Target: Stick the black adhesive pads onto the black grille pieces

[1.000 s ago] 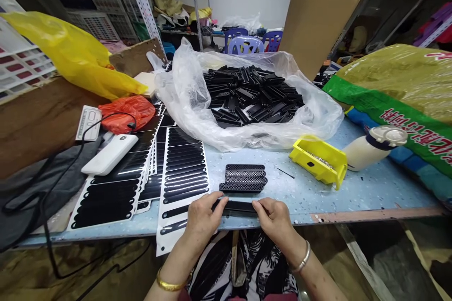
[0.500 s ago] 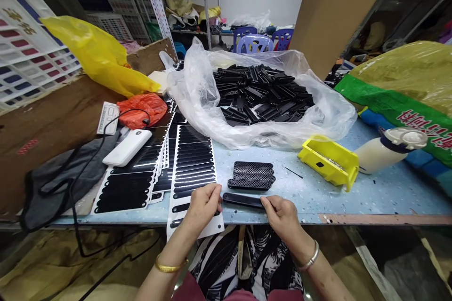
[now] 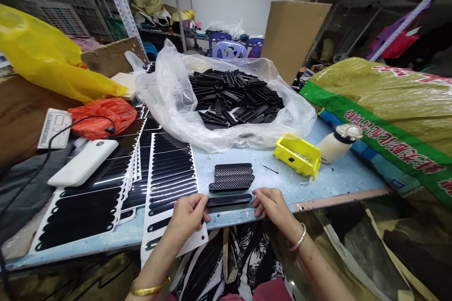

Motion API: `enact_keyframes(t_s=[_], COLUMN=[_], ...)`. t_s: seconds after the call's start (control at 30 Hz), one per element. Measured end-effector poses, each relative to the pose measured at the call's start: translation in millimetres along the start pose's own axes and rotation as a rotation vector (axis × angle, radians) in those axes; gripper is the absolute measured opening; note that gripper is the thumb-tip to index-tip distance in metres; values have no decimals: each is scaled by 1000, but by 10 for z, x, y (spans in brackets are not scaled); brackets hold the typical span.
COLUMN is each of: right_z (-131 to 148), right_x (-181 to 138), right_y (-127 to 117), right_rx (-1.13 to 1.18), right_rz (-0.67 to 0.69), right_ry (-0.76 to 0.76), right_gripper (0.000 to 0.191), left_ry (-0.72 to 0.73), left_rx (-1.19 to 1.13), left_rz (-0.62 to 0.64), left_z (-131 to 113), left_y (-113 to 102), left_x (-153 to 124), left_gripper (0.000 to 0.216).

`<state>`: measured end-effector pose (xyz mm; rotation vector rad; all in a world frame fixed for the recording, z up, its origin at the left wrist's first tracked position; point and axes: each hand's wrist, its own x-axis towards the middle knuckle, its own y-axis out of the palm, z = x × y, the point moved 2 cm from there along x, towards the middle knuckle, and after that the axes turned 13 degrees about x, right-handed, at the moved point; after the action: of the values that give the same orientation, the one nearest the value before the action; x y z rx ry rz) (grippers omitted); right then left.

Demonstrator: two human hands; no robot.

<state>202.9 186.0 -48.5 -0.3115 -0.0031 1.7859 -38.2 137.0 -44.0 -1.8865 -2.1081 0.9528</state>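
A long black plastic strip (image 3: 229, 200) with rounded ends lies crosswise near the table's front edge. My left hand (image 3: 190, 214) is closed, thumb and fingers pinched at the strip's left end. Just off its right end, my right hand (image 3: 271, 204) has loosely bent fingers apart, with the thumb tip close to the strip. Directly behind are several black pieces with a mesh pattern (image 3: 232, 177), set side by side. Partly under my left forearm, a white backing sheet (image 3: 203, 236) carries rows of black rounded stickers (image 3: 172, 169).
A clear plastic bag (image 3: 165, 75) heaped with black strips (image 3: 236, 96) fills the back. To the right stand a yellow bin (image 3: 296, 155) of small parts and a bottle (image 3: 334, 146). More sticker sheets (image 3: 81, 211) and a white power bank (image 3: 83, 162) lie left.
The view has turned to the right. My left hand has come onto the strip's left end, while my right hand has let go of the right end and sits beside it.
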Motion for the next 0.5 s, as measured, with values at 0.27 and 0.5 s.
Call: enact_keyframes(t_s=[0.27, 0.5], right_z=[-42, -39], right_x=[-338, -414], right_y=[-105, 89], right_rx=[-390, -756], right_rz=[-197, -6], right_ry=[-511, -710], right_gripper=[35, 44], left_ry=[847, 1008], left_rx=[456, 584], left_rz=[-624, -516], left_z=[18, 183], left_y=[11, 234], left_x=[-287, -305], left_gripper=[37, 64])
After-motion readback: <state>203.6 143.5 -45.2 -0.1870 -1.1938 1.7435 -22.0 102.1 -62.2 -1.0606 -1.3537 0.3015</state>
